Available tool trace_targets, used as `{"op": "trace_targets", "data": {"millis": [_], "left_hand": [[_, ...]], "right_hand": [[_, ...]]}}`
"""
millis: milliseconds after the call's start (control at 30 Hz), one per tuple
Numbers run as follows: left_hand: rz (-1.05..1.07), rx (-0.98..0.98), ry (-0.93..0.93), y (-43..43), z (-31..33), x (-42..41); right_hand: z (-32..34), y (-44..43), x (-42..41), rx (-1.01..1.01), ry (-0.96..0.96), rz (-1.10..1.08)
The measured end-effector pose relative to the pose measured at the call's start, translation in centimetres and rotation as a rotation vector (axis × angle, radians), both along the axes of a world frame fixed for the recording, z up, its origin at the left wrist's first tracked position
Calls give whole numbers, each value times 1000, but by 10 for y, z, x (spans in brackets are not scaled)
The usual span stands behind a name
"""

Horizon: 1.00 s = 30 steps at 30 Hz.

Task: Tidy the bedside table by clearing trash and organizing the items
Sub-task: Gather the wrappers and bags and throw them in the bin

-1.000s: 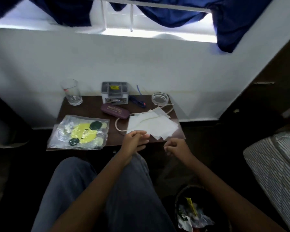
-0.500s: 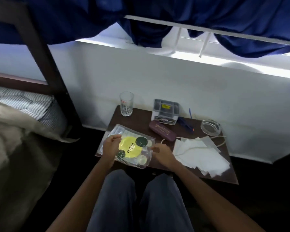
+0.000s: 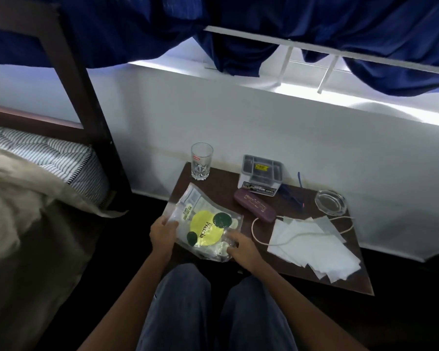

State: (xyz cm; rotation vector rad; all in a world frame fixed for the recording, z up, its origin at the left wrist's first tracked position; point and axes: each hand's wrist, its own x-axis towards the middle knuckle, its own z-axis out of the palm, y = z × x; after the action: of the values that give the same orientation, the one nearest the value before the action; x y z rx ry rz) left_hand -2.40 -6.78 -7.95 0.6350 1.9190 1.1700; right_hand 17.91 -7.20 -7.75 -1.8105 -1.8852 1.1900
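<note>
Both hands (image 3: 162, 235) grip the "Premia"-labelled plastic bag (image 3: 205, 224).

A dim room lit by one bright window (image 3: 307, 72)
Daylight slips in under the blue curtain (image 3: 137, 29) and glares white along the sill (image 3: 314, 95). The floor (image 3: 142, 210) is almost black. Lines bend near the edges, and all looks soft.

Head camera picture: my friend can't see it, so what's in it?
A seated person's left-hand grip and right-hand grip hold a clear plastic bag with a yellow label at the near edge of a dark bedside table. On it are a glass, a grey box, a purple case, an ashtray and white papers.
</note>
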Motion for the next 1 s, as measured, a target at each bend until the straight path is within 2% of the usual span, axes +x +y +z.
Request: {"op": "trace_targets", "data": {"millis": [100,233,367,467,600,667,733,800,900,1000], "left_hand": [[22,112,-288,-2,14,3],[-123,193,-667,-9,43,4],[-223,261,-1025,-18,73,10],[-281,281,-1166,-27,86,22],[-392,247,-1211,-35,93,49],[-411,218,-1139,-40,100,66],[-470,130,-929,-45,104,82],[-538,80,-661,-49,98,93],[-615,58,-380,-55,96,101],[-668,143,-110,-58,102,103]], "right_hand": [[10,-3,0,-28,179,-140],[44,-8,3,-13,448,-228],[71,-14,10,-136,687,-288],[82,-17,17,-208,876,-322],[98,-23,25,-248,1081,-314],[105,-27,32,-239,1160,-297],[110,-30,42,-219,1172,-263],[111,-33,50,-193,1079,-222],[115,-37,58,-110,951,-231],[121,-43,63,-34,874,-316]]}}
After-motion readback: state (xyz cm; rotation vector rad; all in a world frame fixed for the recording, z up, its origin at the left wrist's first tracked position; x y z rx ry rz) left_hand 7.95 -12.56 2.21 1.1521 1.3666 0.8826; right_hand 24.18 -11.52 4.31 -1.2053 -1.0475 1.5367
